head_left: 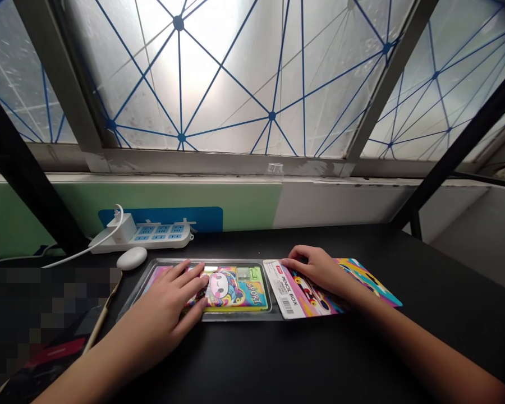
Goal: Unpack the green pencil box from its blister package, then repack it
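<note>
A colourful pencil box [235,289] with a cartoon face and the word SPORT lies in a clear plastic tray [231,316] on the black table. My left hand [174,297] rests flat over the box's left part, fingers spread, and hides that end. Right beside the tray, a printed cardboard backing card [288,297] marked PENCIL BOX lies on the table. My right hand [315,268] is on top of this card, its thumb and fingers curled together near the card's upper left part. Whether it pinches the card's edge is hidden.
A white power strip [164,238] with a plugged-in charger [124,229] stands against the wall at the back left. Near the tray's left corner sits a white rounded object [132,258]. Black slanted posts [437,160] rise at both sides, before a patterned window.
</note>
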Motion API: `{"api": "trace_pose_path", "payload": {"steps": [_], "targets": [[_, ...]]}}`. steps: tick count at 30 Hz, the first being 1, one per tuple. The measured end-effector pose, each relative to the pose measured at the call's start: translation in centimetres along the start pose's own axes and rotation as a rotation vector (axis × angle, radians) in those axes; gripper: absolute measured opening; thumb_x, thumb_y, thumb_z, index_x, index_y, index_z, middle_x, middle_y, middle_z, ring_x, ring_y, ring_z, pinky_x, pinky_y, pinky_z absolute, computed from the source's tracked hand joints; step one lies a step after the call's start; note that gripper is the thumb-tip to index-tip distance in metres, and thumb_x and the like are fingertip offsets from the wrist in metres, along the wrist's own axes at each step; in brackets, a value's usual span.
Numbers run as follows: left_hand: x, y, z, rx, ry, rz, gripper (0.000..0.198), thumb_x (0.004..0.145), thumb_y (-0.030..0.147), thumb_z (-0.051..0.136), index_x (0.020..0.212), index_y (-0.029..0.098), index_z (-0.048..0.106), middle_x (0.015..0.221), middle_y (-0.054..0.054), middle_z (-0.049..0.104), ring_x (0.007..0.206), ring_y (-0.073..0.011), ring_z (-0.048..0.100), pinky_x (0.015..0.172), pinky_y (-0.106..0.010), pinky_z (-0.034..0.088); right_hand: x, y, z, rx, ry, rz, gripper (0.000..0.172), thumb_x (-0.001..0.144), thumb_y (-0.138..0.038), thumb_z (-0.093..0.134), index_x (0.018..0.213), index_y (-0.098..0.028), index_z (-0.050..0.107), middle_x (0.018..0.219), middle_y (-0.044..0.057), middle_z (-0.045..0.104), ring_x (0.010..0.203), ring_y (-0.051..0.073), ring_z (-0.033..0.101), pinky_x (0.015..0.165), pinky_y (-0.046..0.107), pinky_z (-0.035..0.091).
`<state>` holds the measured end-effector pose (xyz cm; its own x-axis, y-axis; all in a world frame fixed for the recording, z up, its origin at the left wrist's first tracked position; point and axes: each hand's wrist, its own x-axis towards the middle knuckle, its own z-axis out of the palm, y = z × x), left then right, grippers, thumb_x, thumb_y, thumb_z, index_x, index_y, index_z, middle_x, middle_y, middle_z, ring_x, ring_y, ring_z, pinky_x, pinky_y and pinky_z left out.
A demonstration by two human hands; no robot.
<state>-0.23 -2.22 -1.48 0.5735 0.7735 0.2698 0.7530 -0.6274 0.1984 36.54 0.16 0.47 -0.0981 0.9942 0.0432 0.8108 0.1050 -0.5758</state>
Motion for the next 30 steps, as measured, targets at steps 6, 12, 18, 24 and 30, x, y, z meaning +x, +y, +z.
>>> {"api": "trace_pose_path", "payload": {"steps": [6,12,18,24,30], "targets": [[-0.1,-0.1,-0.3,0.025,-0.022,0.024,0.043,0.099,0.049,0.048,0.137,0.033,0.06,0.15,-0.003,0.051,0.142,-0.0373,0.042,0.108,-0.057,0.045,-0.4,0.1,-0.9,0.003,0.075,0.035,0.04,0.081,-0.063,0.064,0.077,-0.023,0.068,0.082,0.002,0.073,0.076,0.021,0.064,0.066,0.031,0.045],[-0.2,-0.3,-0.4,0.011,-0.069,0.009,0.048,0.099,0.051,0.048,0.143,0.033,0.055,0.153,-0.004,0.047,0.144,-0.0379,0.038,0.111,-0.06,0.039,-0.6,0.2,-1.3,0.019,0.102,0.005,0.04,0.082,-0.062,0.063,0.079,-0.023,0.067,0.084,0.003,0.073,0.078,0.023,0.064,0.069,0.033,0.047],[-0.5,0.7,-1.2,-0.053,-0.135,-0.001,0.065,0.091,0.061,0.057,0.149,0.032,0.046,0.158,-0.007,0.039,0.147,-0.0402,0.03,0.114,-0.062,0.032,-1.3,-0.7,0.3,0.021,0.086,0.006,0.041,0.086,-0.063,0.057,0.082,-0.024,0.067,0.085,0.003,0.073,0.077,0.022,0.065,0.067,0.032,0.046],[-0.2,3.4,-1.3,-0.116,-0.215,-0.04,0.07,0.093,0.063,0.053,0.153,0.029,0.04,0.162,-0.009,0.03,0.151,-0.0397,0.019,0.117,-0.065,0.022,-1.6,-2.1,2.1,-0.004,0.05,0.007,0.039,0.091,-0.06,0.052,0.085,-0.024,0.065,0.089,0.004,0.072,0.079,0.023,0.064,0.068,0.034,0.046],[-0.5,5.6,-1.8,-0.338,-0.187,-0.093,0.067,0.097,0.06,0.047,0.153,0.025,0.04,0.163,-0.01,0.027,0.151,-0.0374,0.018,0.119,-0.064,0.018,-1.2,-2.8,2.6,-0.025,-0.001,-0.032,0.044,0.093,-0.062,0.046,0.088,-0.023,0.066,0.095,0.006,0.071,0.087,0.025,0.064,0.076,0.036,0.048]]}}
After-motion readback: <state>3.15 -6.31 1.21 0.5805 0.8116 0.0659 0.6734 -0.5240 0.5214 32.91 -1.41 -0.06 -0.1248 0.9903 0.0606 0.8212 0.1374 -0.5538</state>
